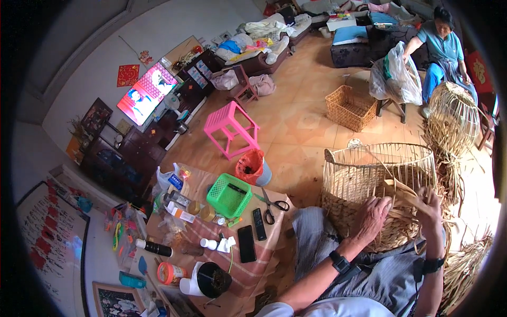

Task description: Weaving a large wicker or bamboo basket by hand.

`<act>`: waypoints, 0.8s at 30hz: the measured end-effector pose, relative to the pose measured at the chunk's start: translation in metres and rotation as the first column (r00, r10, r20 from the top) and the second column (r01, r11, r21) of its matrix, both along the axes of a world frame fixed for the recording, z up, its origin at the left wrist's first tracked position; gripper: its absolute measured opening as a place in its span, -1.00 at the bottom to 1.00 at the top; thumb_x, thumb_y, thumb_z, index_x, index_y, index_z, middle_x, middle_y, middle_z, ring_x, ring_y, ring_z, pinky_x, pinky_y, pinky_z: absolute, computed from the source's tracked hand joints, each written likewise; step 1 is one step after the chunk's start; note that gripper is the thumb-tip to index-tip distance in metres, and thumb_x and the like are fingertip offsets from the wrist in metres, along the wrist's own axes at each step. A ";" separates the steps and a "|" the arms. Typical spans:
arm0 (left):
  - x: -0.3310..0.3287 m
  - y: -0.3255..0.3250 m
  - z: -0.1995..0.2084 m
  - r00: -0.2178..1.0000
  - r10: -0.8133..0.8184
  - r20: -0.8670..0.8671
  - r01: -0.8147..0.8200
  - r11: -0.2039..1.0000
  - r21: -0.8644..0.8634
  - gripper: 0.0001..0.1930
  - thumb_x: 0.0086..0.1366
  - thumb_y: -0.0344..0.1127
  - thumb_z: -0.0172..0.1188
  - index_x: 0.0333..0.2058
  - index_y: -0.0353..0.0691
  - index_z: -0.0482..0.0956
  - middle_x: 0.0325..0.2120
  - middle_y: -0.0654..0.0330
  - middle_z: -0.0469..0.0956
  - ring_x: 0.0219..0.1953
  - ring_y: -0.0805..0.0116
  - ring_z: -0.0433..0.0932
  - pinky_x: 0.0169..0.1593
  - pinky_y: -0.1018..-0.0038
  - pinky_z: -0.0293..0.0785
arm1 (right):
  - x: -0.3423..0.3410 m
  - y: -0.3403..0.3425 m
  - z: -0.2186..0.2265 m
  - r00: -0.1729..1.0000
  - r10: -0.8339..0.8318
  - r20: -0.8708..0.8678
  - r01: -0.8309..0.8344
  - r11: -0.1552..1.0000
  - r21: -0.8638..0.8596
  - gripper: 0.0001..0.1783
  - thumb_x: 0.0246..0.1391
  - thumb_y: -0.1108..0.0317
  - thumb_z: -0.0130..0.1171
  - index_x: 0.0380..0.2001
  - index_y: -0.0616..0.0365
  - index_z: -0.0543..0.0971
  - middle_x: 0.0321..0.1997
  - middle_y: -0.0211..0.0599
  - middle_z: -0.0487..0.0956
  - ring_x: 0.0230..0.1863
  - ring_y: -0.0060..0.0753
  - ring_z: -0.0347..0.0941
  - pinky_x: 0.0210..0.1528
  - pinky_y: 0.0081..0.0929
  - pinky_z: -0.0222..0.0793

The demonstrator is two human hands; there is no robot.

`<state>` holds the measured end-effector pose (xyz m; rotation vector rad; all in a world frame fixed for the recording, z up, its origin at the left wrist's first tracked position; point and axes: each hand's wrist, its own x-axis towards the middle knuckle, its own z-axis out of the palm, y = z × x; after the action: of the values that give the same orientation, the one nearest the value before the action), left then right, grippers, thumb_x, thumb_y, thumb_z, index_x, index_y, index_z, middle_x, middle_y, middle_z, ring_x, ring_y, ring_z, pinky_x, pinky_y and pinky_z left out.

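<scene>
A half-woven basket (340,203) rests in my lap, its lower wall packed with straw-coloured weave and its upper ribs bare up to the rim. My left hand (371,217) presses against the near side of the basket, fingers bent together on the weave. On the right, my right hand (430,211) is raised beside the wall, closed on a flat dried leaf strip (404,189). That strip runs toward the left fingertips along the top of the weave. More loose strips hang between the hands, and the exact fingertip contact is partly hidden.
At left, a table holds black scissors (270,205), a phone (246,244), a remote (259,224) and a green plastic basket (229,195). A lined bin (253,166), pink stool (231,124) and wicker basket (350,108) stand ahead. A person (443,53) sits far right near leaf bundles (467,267).
</scene>
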<state>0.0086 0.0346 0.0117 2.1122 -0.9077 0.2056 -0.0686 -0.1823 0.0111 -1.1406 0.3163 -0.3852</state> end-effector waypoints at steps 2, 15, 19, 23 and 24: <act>-0.002 -0.007 0.000 1.000 -0.003 -0.010 0.003 1.000 -0.022 -0.81 0.49 -0.26 0.09 -0.24 -0.27 0.52 -0.36 0.05 0.49 -0.20 0.05 0.50 -0.07 0.19 0.44 | -0.020 -0.007 -0.015 0.982 -0.069 -0.176 0.060 0.996 -0.059 -0.79 0.21 0.49 0.29 -0.19 0.10 0.45 -0.40 -0.49 0.51 -0.49 -0.69 0.39 -0.43 -0.72 0.42; -0.003 -0.004 -0.004 0.997 0.001 -0.075 -0.002 1.000 -0.016 -0.83 0.43 -0.33 0.19 -0.34 -0.28 0.51 -0.41 0.03 0.45 -0.30 -0.02 0.50 -0.19 0.13 0.45 | -0.021 0.043 0.032 0.896 -0.014 -0.444 -0.375 0.511 -0.774 -0.66 0.10 0.24 0.49 -0.40 0.31 0.60 -0.61 -0.39 0.55 -0.55 -0.60 0.47 -0.54 -0.50 0.32; -0.002 -0.010 0.004 0.999 -0.026 -0.026 0.025 0.999 -0.041 -0.84 0.42 -0.31 0.20 -0.31 -0.27 0.54 -0.38 0.04 0.45 -0.30 -0.01 0.51 -0.17 0.15 0.47 | -0.035 -0.014 -0.026 0.939 -0.327 -0.105 0.249 0.859 -0.448 -0.62 0.45 0.08 0.07 -0.36 0.12 0.61 -0.64 -0.52 0.50 -0.75 -0.72 0.21 -0.70 -0.64 0.06; -0.006 -0.007 0.005 0.994 -0.003 0.110 0.009 0.998 -0.059 -0.85 0.42 -0.30 0.22 -0.30 -0.26 0.56 -0.39 0.06 0.45 -0.25 0.02 0.51 -0.11 0.20 0.49 | -0.078 -0.028 -0.032 0.923 -0.155 -0.352 0.143 0.988 -0.058 -0.69 0.38 0.01 0.17 -0.42 -0.10 0.54 -0.75 -0.70 0.27 -0.74 -0.86 0.13 -0.70 -0.71 0.04; -0.003 -0.009 0.000 0.992 0.012 0.124 -0.004 0.998 -0.070 -0.84 0.40 -0.30 0.23 -0.31 -0.26 0.55 -0.39 0.07 0.46 -0.22 0.03 0.51 -0.07 0.21 0.47 | -0.076 -0.018 -0.033 0.928 -0.134 -0.348 0.127 0.991 -0.041 -0.69 0.36 0.04 0.21 -0.40 -0.03 0.55 -0.73 -0.65 0.36 -0.72 -0.79 0.22 -0.68 -0.69 0.03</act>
<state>0.0054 0.0252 0.0120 2.0566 -0.9507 0.3713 -0.1441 -0.2001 -0.0219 -1.2082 0.7063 -0.2998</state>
